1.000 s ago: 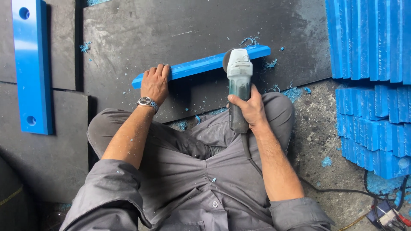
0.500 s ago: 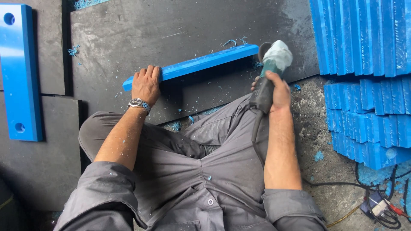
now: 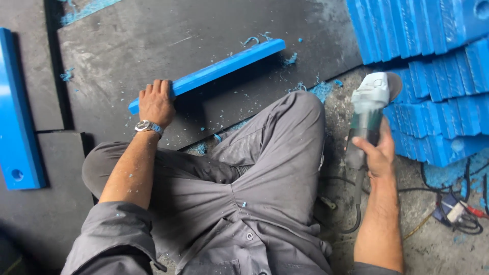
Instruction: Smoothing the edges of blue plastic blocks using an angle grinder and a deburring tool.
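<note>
- Resting on the dark floor sheet: blue plastic bar, left hand pressing flat on its near end.
- Angle grinder: gripped in right hand, now swung off the bar toward the stacked blue bars; grinding paused.

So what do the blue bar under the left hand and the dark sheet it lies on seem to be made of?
The blue bar looks like solid plastic, matte and evenly coloured: curly blue shavings lie around it, as cut plastic leaves. The dark sheet seems to be rubber or a dense board, dull black with pale scuffs; the look leaves it open. The left hand presses on the bar's near end.
</note>
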